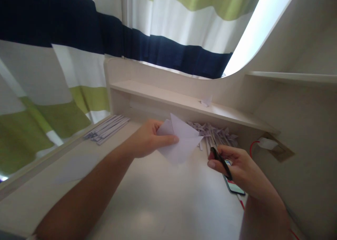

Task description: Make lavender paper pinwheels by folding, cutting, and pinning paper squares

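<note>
My left hand is closed on a folded sheet of pale lilac paper, thumb on top, holding it above the white desk. My right hand is closed around a thin black tool, perhaps a pen or small scissors, just right of the paper. Behind both hands a pile of small folded lilac paper pieces lies under the shelf.
A phone with a red cable lies under my right hand. Several long rolled paper strips lie at the desk's left back edge. A low shelf holds one small paper piece. A striped curtain hangs behind.
</note>
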Motion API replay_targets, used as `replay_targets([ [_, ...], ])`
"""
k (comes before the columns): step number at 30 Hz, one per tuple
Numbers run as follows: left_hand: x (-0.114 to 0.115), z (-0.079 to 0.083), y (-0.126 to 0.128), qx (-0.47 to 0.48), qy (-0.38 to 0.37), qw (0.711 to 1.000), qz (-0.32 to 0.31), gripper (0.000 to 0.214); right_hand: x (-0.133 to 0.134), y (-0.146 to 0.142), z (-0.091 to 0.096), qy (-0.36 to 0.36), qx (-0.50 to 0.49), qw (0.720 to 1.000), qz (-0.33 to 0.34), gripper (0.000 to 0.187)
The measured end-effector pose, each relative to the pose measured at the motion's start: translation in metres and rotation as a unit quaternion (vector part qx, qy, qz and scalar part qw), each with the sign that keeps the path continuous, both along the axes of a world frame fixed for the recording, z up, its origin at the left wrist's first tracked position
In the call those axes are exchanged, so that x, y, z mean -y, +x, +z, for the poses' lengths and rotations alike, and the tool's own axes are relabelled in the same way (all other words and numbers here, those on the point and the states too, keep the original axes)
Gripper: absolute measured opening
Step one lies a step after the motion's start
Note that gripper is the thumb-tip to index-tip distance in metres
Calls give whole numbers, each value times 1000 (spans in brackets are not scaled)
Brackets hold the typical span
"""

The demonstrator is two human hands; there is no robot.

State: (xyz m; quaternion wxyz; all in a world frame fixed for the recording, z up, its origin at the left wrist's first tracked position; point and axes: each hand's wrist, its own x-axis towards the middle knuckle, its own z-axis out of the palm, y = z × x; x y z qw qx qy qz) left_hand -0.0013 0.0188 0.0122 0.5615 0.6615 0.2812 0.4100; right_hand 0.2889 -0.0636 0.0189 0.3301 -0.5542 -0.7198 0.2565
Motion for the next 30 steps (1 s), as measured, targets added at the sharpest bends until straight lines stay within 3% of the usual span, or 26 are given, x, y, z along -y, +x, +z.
replay_targets([
  [8, 8, 9, -12, -49, 16, 998, -35, 14, 16, 8, 6, -51, 35, 997, 42, 31],
  [11, 9, 10, -14, -64, 18, 997, -30, 13, 13, 10, 3, -66, 34, 997, 26, 31],
  [15, 0, 6, -11, -63, 23, 998, -16, 14, -6, 2, -26, -133, 78, 988, -22, 34],
  [18, -11, -1, -5, -65, 16, 998, -3, 13, -23, -18, -61, -192, 272, 943, -11, 32],
  [21, -24, -13, 4, -80, 18, 996, 21, 13, -33, -39, -92, -232, 323, 918, -9, 24],
  [24, -32, -33, 14, -115, 3, 992, 56, 13, -36, -50, -110, -257, 360, 897, -12, 23],
  [27, -28, -60, 15, -153, -30, 983, 98, 12, -35, -54, -115, -291, 397, 871, 3, 31],
  [30, -10, -87, 2, -165, -50, 978, 118, 16, -35, -57, -111, -321, 423, 847, 32, 34],
])
